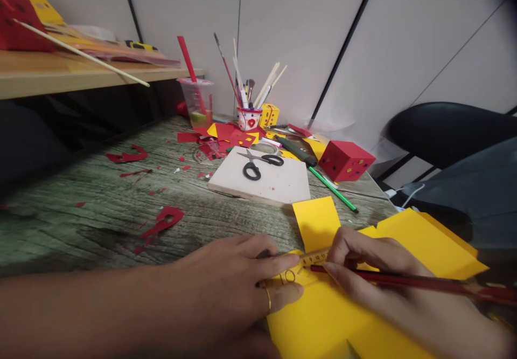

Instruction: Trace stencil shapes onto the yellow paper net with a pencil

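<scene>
Yellow card (315, 316) lies at the lower right, with drawn outlines near its upper edge. My left hand (246, 278) is spread over its left part, fingers apart, pressing a clear ruler (316, 256) with printed numbers. A gold ring circles one finger. My right hand (375, 273) pinches a dark red pencil (407, 279), whose tip touches the card just below the ruler. A yellow flap (318, 221) sticks up behind the ruler, and another yellow panel (428, 243) spreads out to the right.
Black scissors (252, 170) rest on a white board (262, 184). Behind are a green pen (333, 189), a red box (346, 160), a cup of brushes (249, 118) and a plastic cup (197, 103). Red scraps (167, 219) lie at left, below a wooden shelf (89, 76).
</scene>
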A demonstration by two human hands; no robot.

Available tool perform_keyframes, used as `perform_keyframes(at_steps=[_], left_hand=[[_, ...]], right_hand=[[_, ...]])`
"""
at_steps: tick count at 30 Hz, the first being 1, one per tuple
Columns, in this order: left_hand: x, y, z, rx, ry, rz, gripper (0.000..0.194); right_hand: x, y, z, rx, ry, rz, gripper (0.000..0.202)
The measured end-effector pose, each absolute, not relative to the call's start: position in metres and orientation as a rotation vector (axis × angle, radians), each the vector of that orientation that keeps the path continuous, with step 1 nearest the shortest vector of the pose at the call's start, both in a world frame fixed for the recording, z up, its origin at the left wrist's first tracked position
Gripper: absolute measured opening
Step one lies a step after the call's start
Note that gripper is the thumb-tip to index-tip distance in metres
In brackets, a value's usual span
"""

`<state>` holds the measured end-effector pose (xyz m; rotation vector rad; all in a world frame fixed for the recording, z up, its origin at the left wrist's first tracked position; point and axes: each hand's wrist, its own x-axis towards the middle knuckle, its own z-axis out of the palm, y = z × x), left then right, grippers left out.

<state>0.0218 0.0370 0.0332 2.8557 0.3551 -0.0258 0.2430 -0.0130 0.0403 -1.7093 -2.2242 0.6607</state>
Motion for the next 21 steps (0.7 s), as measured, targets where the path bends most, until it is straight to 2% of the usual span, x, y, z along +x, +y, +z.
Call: perform_keyframes(at_steps=[9,21], left_hand=[[0.021,0.038,0.031,2.863,0.359,0.047,0.047],[0.022,0.038,0.030,2.842,0.357,0.042,0.045]], right_hand=[[0.240,-0.007,0.059,-1.841,-2.332,0.794,0.016],[0.231,0.008,0.057,-1.637,-2.396,0.847,0.021]])
